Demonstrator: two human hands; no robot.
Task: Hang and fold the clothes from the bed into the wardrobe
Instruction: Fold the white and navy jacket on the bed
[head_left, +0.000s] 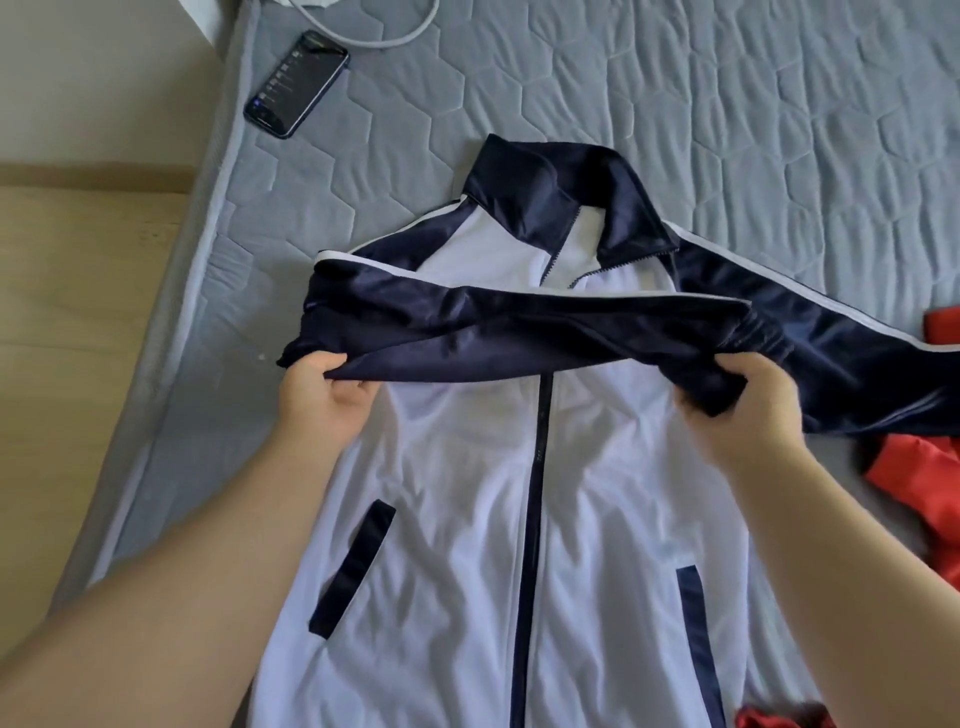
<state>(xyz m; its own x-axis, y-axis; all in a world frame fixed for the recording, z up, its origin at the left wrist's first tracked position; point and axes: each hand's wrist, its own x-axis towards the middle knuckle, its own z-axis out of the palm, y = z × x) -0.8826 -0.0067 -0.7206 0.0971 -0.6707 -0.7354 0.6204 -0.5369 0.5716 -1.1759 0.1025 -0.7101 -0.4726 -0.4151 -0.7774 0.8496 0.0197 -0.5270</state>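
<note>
Sleeve fold on jacket, both hands gripping

Jacket (467, 493) lies face up on the mattress (675, 104), white front, navy zip (540, 467) closed up to the chest, collar (561, 202) standing open beyond both hands. Left sleeve (519, 322) is folded across the chest and spans from one hand to the other, lifted slightly off the front panel.

Left hand (322, 400): fingers curled, thumb on top, pinching the navy fabric at the shoulder-side fold. Right hand (748, 410): fingers closed around the bunched cuff end of the same sleeve. Hands are well apart, the jacket's zip line between them.

Right sleeve (831, 332) runs out flat beyond and outboard of the right hand. Red garment (924, 483) sits just outboard of the right wrist, partly under that sleeve; another red scrap is nearer the body on the same side.

Phone (298, 83) lies screen up, well beyond the left hand near the mattress edge; white cable (395, 36) loops further out still. Wood floor (67, 312) lies outboard of the left arm.
</note>
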